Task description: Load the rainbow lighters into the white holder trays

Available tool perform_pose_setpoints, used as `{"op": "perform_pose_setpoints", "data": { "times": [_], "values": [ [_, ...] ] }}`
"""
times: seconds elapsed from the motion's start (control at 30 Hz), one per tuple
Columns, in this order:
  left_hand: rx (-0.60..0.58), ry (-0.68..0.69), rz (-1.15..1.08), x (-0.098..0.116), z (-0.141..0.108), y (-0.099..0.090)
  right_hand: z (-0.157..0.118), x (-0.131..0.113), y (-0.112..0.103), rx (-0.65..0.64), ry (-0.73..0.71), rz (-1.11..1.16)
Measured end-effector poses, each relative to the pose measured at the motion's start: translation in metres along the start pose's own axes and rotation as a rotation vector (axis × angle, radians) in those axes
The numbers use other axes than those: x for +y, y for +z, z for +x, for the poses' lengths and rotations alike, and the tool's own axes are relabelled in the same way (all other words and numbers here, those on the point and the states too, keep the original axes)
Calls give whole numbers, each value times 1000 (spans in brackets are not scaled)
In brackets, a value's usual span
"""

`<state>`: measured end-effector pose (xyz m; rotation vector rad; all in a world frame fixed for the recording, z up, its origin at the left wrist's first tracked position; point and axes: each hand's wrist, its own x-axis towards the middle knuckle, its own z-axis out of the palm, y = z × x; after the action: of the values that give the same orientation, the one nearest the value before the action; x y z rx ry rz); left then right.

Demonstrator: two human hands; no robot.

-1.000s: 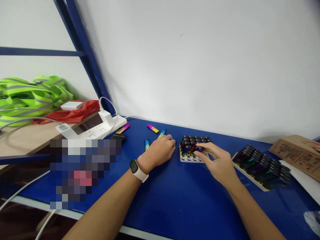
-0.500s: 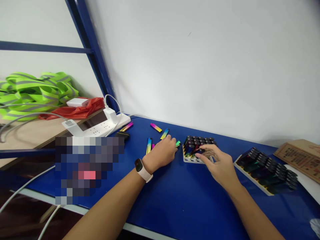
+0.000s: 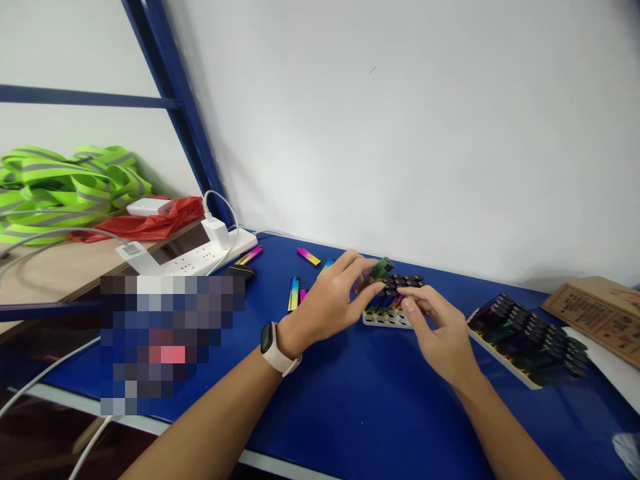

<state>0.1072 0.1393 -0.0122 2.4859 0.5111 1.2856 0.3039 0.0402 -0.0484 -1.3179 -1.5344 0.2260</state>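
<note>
On the blue tabletop [image 3: 350,407], a white tray [image 3: 380,320] holds black-capped rainbow tubes [image 3: 405,283]; left fingers [image 3: 357,263] pinch one, right fingers [image 3: 413,304] touch others.

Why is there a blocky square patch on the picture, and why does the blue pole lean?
Head view: a blocky patch of coloured squares covers part of the blue table. Head view: the blue metal post leans, probably from the wide camera angle. Head view: the small shiny piece by the left hand looks slightly blurred.

Wall [image 3: 400,133]: plain white, lit evenly
Frame [image 3: 173,113]: dk blue metal, slanted, left of ctr
Surface [image 3: 360,420]: glossy blue, pale edge
Side bench [image 3: 45,263]: light wood, far left
</note>
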Motion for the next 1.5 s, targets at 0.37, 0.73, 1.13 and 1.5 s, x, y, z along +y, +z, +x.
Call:
{"op": "perform_pose_setpoints", "data": {
  "times": [0.37, 0.73, 1.13, 1.5],
  "values": [
    [-203, 9, -157, 16, -10, 14, -1, -17, 0, -37, 149, 157],
    [-167, -56, 130, -6, -9, 12, 9, -7, -5, -18, 278, 653],
    [-228, -108, 201, -7, -8, 11, 10, -10, -4, -40, 402, 753],
    [-229, -91, 199, -7, -9, 13, 11, -1, -9, -22, 446, 729]
  ]
}}
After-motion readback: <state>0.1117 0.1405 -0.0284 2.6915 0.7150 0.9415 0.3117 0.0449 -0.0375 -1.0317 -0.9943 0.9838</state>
